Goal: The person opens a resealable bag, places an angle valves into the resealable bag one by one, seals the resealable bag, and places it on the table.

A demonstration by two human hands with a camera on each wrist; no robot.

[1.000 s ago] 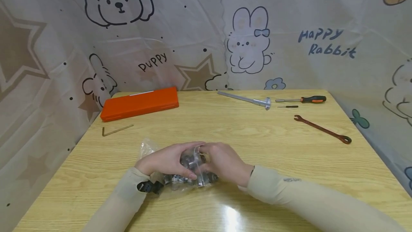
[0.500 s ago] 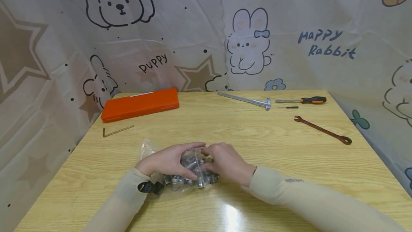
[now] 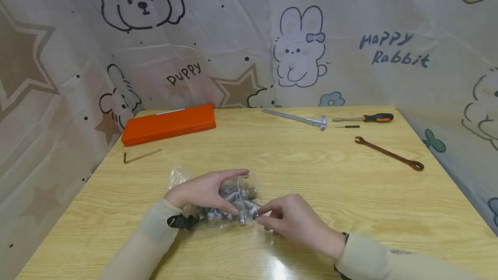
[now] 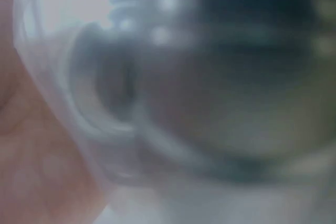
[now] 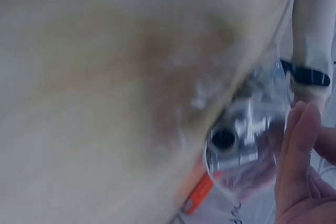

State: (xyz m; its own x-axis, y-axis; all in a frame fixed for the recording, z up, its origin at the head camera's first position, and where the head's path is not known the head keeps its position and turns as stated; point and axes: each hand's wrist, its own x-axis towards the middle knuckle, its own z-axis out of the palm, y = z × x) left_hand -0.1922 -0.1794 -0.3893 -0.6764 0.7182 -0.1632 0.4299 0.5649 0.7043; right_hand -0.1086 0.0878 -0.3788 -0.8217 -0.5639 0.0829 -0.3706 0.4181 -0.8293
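Lying at ten o'clock from the pinching right hand, the clear plastic bag of metal sockets runs left-right under the gripping left hand.

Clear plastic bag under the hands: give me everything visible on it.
The clear plastic bag is a crinkled, see-through pouch packed with small shiny metal fittings, apparently cylindrical; their exact type cannot be told. It lies flat on the wooden table near the front edge. The left hand rests over its top with the thumb against its near side, and the right hand pinches its right end with its fingers. An empty corner of the bag sticks out behind the left hand.
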